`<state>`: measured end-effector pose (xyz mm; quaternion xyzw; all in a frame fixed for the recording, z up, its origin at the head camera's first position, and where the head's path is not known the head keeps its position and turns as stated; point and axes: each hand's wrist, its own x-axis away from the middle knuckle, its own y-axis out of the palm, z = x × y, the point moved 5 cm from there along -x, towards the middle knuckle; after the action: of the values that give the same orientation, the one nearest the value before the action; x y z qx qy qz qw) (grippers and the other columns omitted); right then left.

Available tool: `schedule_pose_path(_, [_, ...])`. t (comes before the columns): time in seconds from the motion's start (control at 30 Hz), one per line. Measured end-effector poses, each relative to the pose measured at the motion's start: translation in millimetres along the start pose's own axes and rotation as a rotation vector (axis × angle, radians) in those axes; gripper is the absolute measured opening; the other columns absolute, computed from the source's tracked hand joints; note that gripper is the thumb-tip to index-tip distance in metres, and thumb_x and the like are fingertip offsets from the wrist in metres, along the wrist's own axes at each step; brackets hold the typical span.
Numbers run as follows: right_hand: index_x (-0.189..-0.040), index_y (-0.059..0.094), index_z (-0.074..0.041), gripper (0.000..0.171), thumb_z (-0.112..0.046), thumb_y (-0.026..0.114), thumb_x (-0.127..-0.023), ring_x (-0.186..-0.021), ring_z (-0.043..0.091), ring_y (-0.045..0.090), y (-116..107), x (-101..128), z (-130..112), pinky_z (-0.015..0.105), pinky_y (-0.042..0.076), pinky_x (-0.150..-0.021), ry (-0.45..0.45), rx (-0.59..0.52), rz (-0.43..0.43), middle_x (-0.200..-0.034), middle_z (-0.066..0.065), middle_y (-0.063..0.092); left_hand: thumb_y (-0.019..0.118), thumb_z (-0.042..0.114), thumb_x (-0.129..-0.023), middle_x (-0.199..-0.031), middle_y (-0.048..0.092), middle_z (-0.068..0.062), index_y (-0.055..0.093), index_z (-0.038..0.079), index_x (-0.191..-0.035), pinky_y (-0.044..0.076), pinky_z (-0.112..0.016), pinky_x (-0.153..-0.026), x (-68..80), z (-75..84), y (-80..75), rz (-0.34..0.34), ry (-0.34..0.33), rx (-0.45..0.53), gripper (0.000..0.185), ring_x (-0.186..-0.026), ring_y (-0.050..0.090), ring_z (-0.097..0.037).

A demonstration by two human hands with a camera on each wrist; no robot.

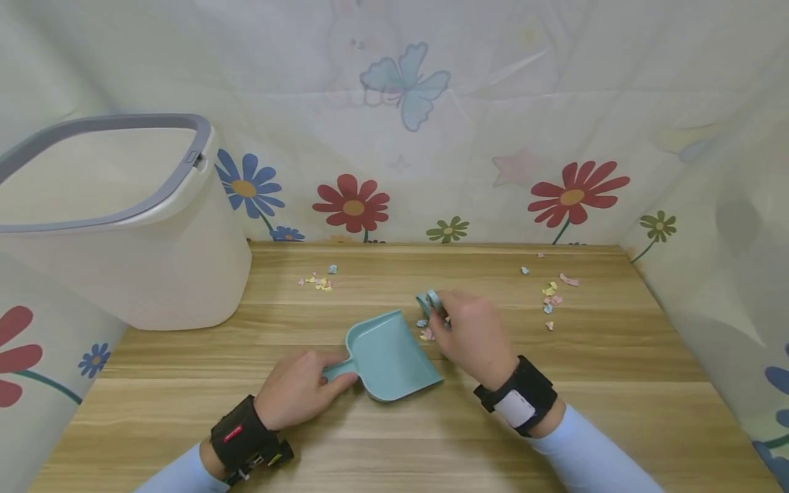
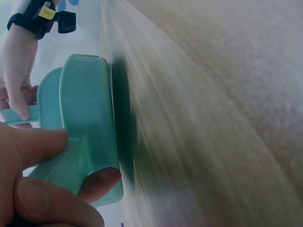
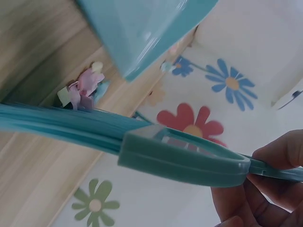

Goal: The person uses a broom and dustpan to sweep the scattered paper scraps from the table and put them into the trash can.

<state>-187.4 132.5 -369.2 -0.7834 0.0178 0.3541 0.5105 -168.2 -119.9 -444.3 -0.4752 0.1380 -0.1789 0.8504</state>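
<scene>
My left hand [image 1: 303, 389] grips the handle of a teal dustpan [image 1: 388, 356], whose open lip faces right. In the left wrist view the thumb and fingers close round the dustpan's handle [image 2: 64, 168]. My right hand [image 1: 473, 335] pinches the thin handle of a small teal brush [image 3: 180, 161]. Its bristles [image 3: 61, 125] touch or almost touch a little heap of torn paper scraps [image 3: 84, 89], pink, yellow and blue. In the head view those scraps [image 1: 427, 334] lie just off the dustpan's lip, partly hidden by the right hand.
A white bin [image 1: 191, 274] with a grey rim stands at the left. More paper scraps [image 1: 320, 282] lie at the back left of the wooden table [image 1: 382, 452], and others [image 1: 550, 300] at the right. A flower-printed curtain [image 1: 487, 137] hangs behind the table.
</scene>
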Motion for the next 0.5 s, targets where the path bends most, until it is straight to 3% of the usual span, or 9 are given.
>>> schedule_pose_path(0.2, [-0.087, 0.072, -0.004, 0.003, -0.004, 0.074, -0.089, -0.057, 0.006, 0.057, 1, -2, -9, 0.018, 0.045, -0.052, 0.000, -0.107, -0.010, -0.072, 0.003, 0.069, 0.073, 0.045, -0.095, -0.069, 0.058, 0.013, 0.079, 0.026, -0.096, 0.033, -0.021, -0.051, 0.3, 0.7, -0.5, -0.002, -0.008, -0.008, 0.020, -0.056, 0.046, 0.002])
schedule_pose_path(0.37, [-0.102, 0.075, 0.000, 0.012, -0.002, 0.072, -0.090, -0.060, 0.010, 0.062, -10, 0, 6, 0.021, 0.050, -0.053, 0.061, -0.259, 0.077, -0.079, 0.008, 0.074, 0.074, 0.045, -0.095, -0.075, 0.066, 0.012, 0.081, 0.023, -0.103, 0.034, -0.021, -0.052, 0.1, 1.5, -1.0, -0.002, -0.010, -0.014, 0.025, -0.057, 0.047, 0.003])
schedule_pose_path(0.5, [-0.105, 0.075, 0.001, 0.016, -0.001, 0.072, -0.090, -0.059, 0.011, 0.061, -22, 4, 22, 0.024, 0.047, -0.051, 0.115, -0.268, 0.133, -0.077, 0.008, 0.074, 0.073, 0.045, -0.095, -0.088, 0.073, 0.009, 0.080, 0.021, -0.107, 0.036, -0.021, -0.054, 0.1, 1.0, -0.5, -0.013, -0.017, -0.002, 0.027, -0.061, 0.049, 0.002])
